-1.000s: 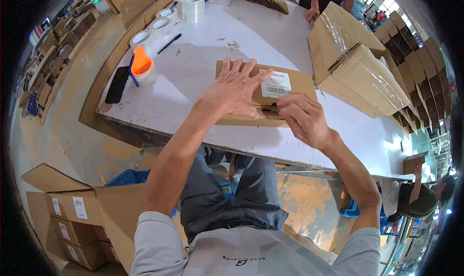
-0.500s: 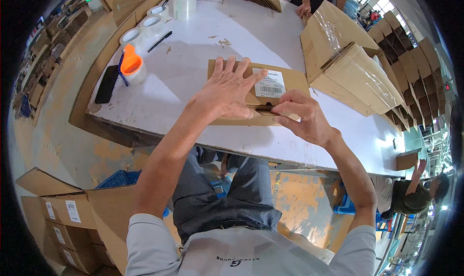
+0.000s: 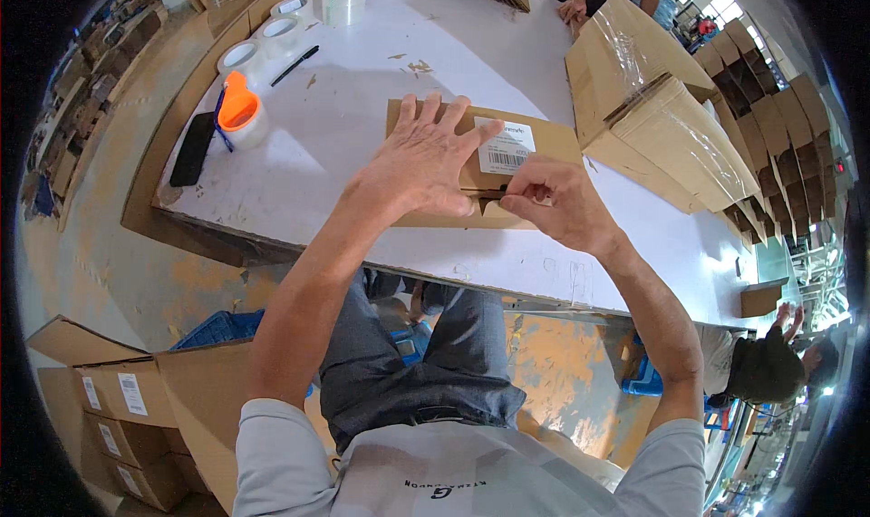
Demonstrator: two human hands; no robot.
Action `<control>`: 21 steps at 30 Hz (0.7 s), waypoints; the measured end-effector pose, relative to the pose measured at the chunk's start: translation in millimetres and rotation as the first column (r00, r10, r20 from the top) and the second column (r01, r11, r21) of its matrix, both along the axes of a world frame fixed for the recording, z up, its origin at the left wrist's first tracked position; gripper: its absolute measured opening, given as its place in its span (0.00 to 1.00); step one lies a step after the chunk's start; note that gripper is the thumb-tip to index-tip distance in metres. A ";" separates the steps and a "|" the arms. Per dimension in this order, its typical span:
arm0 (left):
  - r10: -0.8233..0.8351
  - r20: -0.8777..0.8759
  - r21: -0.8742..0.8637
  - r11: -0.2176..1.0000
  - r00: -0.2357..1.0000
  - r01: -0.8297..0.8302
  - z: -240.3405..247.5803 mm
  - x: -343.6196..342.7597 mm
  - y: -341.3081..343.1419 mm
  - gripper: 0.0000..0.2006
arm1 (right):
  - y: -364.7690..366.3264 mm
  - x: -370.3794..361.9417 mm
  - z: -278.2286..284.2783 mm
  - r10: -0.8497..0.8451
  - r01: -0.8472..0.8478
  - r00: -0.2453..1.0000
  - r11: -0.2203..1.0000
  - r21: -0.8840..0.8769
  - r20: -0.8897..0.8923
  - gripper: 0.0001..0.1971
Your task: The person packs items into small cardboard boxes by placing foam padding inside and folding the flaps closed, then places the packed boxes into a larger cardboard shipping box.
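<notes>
A flat brown cardboard box (image 3: 555,138) with a white barcode label (image 3: 509,144) lies near the front edge of the white table. My left hand (image 3: 419,162) rests on its left part, fingers spread and thumb by the slot in the near part of the lid. At that slot, my right hand (image 3: 564,202) is closed, thumb and forefinger pinching a small cardboard tab (image 3: 490,196). The fingertips partly hide the tab.
On the left lie a black phone (image 3: 193,149), an orange tape dispenser (image 3: 238,111), clear tape rolls (image 3: 241,57) and a black pen (image 3: 295,66). Large cartons (image 3: 634,73) stand at right, near another person's hand (image 3: 572,9). An open carton (image 3: 204,399) is at lower left.
My right hand has shifted slightly left and up, its fingers closing tighter at the tab. The tab now sits bent at the slot. My left hand stays pressed on the box.
</notes>
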State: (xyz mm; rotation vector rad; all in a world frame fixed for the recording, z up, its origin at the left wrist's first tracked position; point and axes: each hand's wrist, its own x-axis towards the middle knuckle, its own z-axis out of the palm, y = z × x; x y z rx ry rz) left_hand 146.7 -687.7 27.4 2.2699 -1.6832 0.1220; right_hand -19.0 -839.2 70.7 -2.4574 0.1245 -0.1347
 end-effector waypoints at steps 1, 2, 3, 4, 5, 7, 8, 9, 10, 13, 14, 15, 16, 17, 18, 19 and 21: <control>0.002 -0.008 -0.013 1.000 1.000 -0.002 0.7 -0.4 0.8 0.52 | 2.8 0.6 1.8 -0.096 0.098 0.995 0.992 0.083 -0.027 0.06; 0.006 -0.009 -0.014 1.000 1.000 -0.006 1.7 -0.8 1.0 0.52 | 4.0 1.6 2.7 -0.092 0.094 0.995 0.992 0.082 -0.028 0.06; 0.004 -0.011 -0.013 1.000 1.000 -0.004 2.9 -1.1 0.6 0.52 | 4.8 2.4 3.4 -0.091 0.091 0.996 0.994 0.064 -0.016 0.06; -0.002 -0.012 -0.010 1.000 1.000 0.002 3.5 -1.1 1.3 0.52 | 6.5 2.8 3.0 -0.092 0.092 0.996 0.995 0.047 -0.003 0.06; -0.002 -0.013 -0.009 1.000 1.000 0.002 3.2 -0.8 2.1 0.52 | 7.6 2.7 2.0 -0.092 0.092 0.996 0.995 0.049 -0.004 0.06; 0.012 0.009 0.021 1.000 1.000 -0.012 3.7 -1.1 2.6 0.52 | 8.0 1.7 -0.3 -0.058 0.057 0.997 0.998 0.018 0.056 0.06; 0.013 0.008 0.020 1.000 1.000 -0.013 5.0 -1.1 2.2 0.52 | 8.4 1.0 -1.5 -0.057 0.056 0.997 0.998 0.017 0.055 0.06; 0.011 -0.010 0.037 0.999 1.000 -0.010 6.5 -0.9 2.1 0.52 | 9.4 0.2 -3.0 -0.029 0.031 0.993 0.999 -0.020 0.115 0.07; 0.008 -0.025 0.054 0.998 1.000 -0.007 8.7 -1.3 2.8 0.52 | 10.6 -1.1 -4.2 0.001 0.009 0.984 0.998 -0.057 0.176 0.07; 0.019 0.004 0.030 0.999 1.000 -0.019 8.0 -2.2 3.1 0.53 | 5.4 -5.7 -18.1 0.100 -0.019 0.930 0.974 -0.227 0.353 0.09; 0.018 0.004 0.029 0.999 1.000 -0.018 5.2 -1.5 1.9 0.53 | 4.3 -7.3 -21.4 0.100 -0.018 0.930 0.974 -0.228 0.353 0.09; 0.009 -0.005 -0.008 1.000 1.000 -0.009 1.2 -0.5 0.2 0.53 | 3.5 -9.1 -24.1 0.170 -0.034 0.899 0.945 -0.324 0.403 0.10; 0.001 -0.014 -0.043 0.999 1.000 -0.001 1.0 -0.2 0.5 0.52 | 4.3 -9.7 -25.5 0.245 -0.044 0.862 0.909 -0.416 0.444 0.11; 0.002 -0.014 -0.041 0.999 1.000 -0.003 0.7 0.2 0.9 0.52 | 4.9 -10.9 -25.0 0.245 -0.045 0.862 0.909 -0.414 0.445 0.11; 0.007 -0.016 -0.023 1.000 1.000 -0.007 0.4 0.6 1.2 0.52 | 6.0 -12.1 -22.7 0.281 -0.054 0.858 0.882 -0.468 0.430 0.13; 0.009 -0.019 -0.008 1.000 1.000 -0.009 2.1 -0.1 0.9 0.51 | 6.4 -13.5 -20.6 0.315 -0.061 0.855 0.851 -0.522 0.413 0.14; 0.005 -0.016 -0.005 1.000 1.000 -0.005 2.4 -0.3 0.4 0.51 | 3.9 -13.8 -25.5 0.314 -0.057 0.858 0.844 -0.533 0.407 0.15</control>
